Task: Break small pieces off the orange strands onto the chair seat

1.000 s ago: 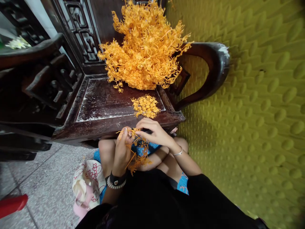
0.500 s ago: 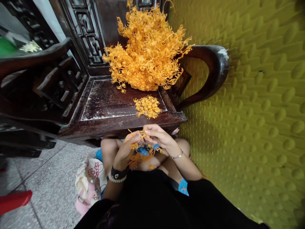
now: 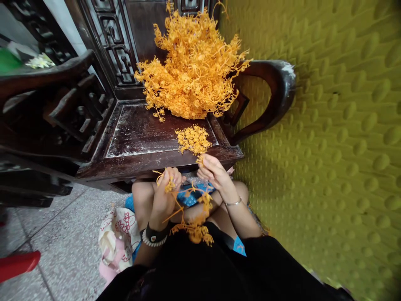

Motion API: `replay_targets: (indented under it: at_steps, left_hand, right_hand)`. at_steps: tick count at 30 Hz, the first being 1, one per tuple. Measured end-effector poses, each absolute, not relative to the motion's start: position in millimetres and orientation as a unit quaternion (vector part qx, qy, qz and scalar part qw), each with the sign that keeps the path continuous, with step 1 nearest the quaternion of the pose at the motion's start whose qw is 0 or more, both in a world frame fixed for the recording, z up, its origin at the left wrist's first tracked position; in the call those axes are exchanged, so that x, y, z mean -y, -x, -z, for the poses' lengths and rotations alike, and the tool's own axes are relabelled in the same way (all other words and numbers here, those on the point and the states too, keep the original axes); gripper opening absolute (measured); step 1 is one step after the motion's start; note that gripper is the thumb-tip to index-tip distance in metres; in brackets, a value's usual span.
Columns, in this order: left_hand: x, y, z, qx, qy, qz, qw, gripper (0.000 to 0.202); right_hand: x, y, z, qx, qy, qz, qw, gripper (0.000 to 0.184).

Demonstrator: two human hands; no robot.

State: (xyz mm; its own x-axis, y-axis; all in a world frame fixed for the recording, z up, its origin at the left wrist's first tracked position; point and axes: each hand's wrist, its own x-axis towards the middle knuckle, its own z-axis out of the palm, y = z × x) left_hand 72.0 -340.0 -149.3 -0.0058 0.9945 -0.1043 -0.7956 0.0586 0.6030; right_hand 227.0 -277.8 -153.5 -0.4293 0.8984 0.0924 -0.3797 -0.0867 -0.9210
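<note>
- Left hand (image 3: 166, 188): fingers curled closed around an orange sprig (image 3: 206, 205); the gripped stretch of stem is hidden inside the fist, loose ends showing above the thumb.
- Sprig, detail: branches hang below and between the two hands, over the lap; the lowest tufts are blurred against the black clothing (image 3: 219, 267), and whether they touch it cannot be told.
- Right hand (image 3: 216, 173): thumb and forefinger pinched on a small orange piece (image 3: 199, 159), mostly covered by the fingertips; remaining fingers bent, partly hidden behind one another. Held at the seat's front edge, just before the small pile.
- Small pile (image 3: 193, 139): short orange pieces, tangled, near the front of the seat; individual pieces cannot be counted.
- Large heap (image 3: 194, 71): orange branching sprigs behind the small pile; its underside is concealed, its topmost strands reach the upper picture edge.
- Chair seat (image 3: 140, 129): dark wood, pale scuffs or dust, partly covered by the heap; carved back cut off above.
- Armrest (image 3: 278, 96): curved, right of the heap, its rear end hidden by the orange strands.
- Blue cloth (image 3: 191, 197): patterned, seen in part beneath the hands.
- Printed bag (image 3: 120, 234): on the floor at left, lower part cut off by the black clothing.
- Red object (image 3: 19, 265): cut off at the left edge, kind unclear.
</note>
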Motion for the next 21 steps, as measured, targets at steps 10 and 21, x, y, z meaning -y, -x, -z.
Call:
replay_targets:
  at_steps: [10, 21]
  left_hand:
    - [320.2, -78.7, 180.3, -0.467, -0.092, -0.664, 0.577, 0.012]
    - [321.2, -80.0, 185.2, -0.461, -0.168, -0.676, 0.550, 0.013]
  right_hand:
    - [185.7, -240.5, 160.8, 0.750, 0.571, 0.000, 0.334, 0.025]
    - [191.4, -237.0, 166.3, 0.706, 0.586, 0.018, 0.398, 0.024]
